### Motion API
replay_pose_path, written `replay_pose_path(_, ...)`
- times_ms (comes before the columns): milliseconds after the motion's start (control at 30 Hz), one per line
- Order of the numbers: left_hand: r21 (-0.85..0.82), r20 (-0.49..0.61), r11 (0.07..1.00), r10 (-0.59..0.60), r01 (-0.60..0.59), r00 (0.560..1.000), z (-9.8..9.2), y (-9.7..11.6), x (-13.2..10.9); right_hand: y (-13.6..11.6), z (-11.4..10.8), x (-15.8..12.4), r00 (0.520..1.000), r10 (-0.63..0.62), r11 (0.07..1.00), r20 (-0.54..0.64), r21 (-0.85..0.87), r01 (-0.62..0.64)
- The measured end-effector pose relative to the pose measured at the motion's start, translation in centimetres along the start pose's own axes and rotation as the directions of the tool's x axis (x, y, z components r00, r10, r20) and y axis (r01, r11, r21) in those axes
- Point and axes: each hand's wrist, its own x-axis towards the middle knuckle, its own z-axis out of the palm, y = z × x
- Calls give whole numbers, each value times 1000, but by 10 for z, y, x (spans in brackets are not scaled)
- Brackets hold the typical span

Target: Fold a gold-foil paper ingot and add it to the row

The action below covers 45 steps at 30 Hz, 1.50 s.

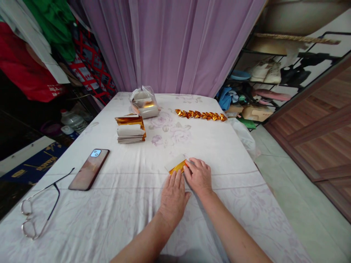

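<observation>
A sheet of gold foil paper (pixel 178 167), folded over with a pale side showing behind it, lies on the cloth-covered table. My left hand (pixel 174 195) rests flat, its outstretched fingertips on the near edge of the sheet. From the right, my right hand (pixel 199 174) grips the sheet's end with bent fingers; its thumb is tucked close to the paper. Farther back on the right, folded gold foil pieces (pixel 201 115) lie in a row. A stack of foil paper sheets (pixel 131 129) stands at the back left.
Behind the stack sits a clear plastic bag (pixel 144 102) with more paper. A phone (pixel 89 170) and eyeglasses (pixel 41 210) lie on the left of the table (pixel 123 219). A purple curtain (pixel 175 47) hangs behind; a shoe rack (pixel 263 84) stands at right.
</observation>
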Motion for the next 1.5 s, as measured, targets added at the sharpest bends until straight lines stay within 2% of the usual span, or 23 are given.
replay_pose_path(267, -12, -21, 1000, 10, -10, 1000, 4, 0, 1, 1, 2, -1, 1000, 3, 1000, 2, -12, -3)
replay_pose_path(433, -2, -6, 996, 94, -94, 996, -12, -23, 14, 1, 2, -3, 1000, -9, 1000, 12, -25, 10)
replay_pose_path(533, -23, 38, 996, 84, -83, 996, -24, -38, 28, -2, -1, -8, 1000, 3, 999, 15, -36, -2)
replay_pose_path(633, -22, 66, 997, 70, -68, 995, -29, -45, 37, -3, -2, -12, 1000, -16, 999, 12, -49, 17)
replay_pose_path(833, 54, 4, 998, 31, -31, 1000, -26, -35, 30, -3, -2, -15, 1000, -9, 997, -4, -71, 9)
replay_pose_path(967, 75, 1, 997, 31, -31, 1000, -25, -30, 26, -2, -1, -15, 1000, -17, 996, -11, -92, 16)
replay_pose_path(1267, 138, -84, 989, 61, -49, 995, -7, -28, 15, -2, 0, -17, 1000, -7, 996, -27, -86, 5)
replay_pose_path(1500, 132, -123, 990, 75, -58, 990, -3, -28, 15, -1, 1, -17, 999, -8, 996, -42, -88, 4)
